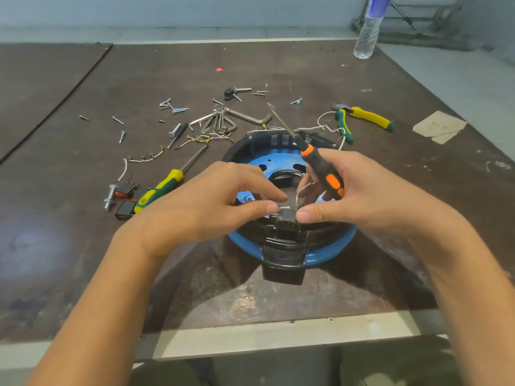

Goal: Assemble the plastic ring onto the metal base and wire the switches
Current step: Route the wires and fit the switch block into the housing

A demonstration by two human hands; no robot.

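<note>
Closest to the person, the black plastic ring [281,257] has a tab hanging over the near rim of the blue metal base [331,253]. The ring sits inside the base, mid-surface [83,246].

Right above that, both hands meet over a small black switch [287,218] at the ring's near edge. The left hand [211,201] pinches it between thumb and fingertips. The right hand [359,196] has its thumb against the switch's other side, while its curled fingers grip an orange-and-black screwdriver [320,168] with the shaft pointing up and away. A white wire [298,194] loops up from the switch.

Off to the left there's a green-and-yellow screwdriver [161,189] and a couple of spare switches [124,190]. Further back are hex keys [223,121], scattered screws [170,105] and loose wires. Pliers [365,118] and a cardboard scrap [439,126] lie to the right, and a water bottle [369,29] stands at the far edge.
</note>
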